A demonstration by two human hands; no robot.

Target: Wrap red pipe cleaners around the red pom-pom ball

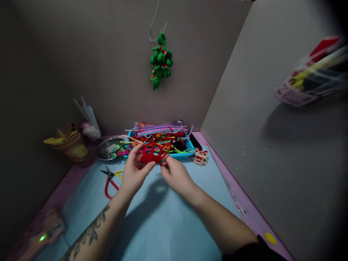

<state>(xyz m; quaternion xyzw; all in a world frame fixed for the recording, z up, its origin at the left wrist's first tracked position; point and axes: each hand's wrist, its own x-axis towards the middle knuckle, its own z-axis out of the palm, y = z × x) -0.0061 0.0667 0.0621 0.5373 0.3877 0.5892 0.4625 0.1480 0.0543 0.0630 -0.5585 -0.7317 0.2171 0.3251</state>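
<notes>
A red fuzzy pipe-cleaner piece (150, 157) with a solid lower part and several thin loops or prongs on top is held up above the table. My left hand (133, 171) grips its left side, thumb in front and fingers behind. At its right edge, my right hand (175, 174) pinches a thin red strand; the fingertips are partly hidden. Just behind the hands lies a blue tray (187, 156) heaped with coloured pipe cleaners (163, 129). Scissors with red and yellow handles (109, 178) lie left of my left forearm, blades parted.
A metal bowl (102, 149) and a brown pot (74, 150) stand at the back left. Right of the tray lies a small white-and-red ornament (200, 157). A green ornament (161, 59) hangs above. A tool with a green light (46, 235) sits front left; a holder (296, 93) juts from the right wall.
</notes>
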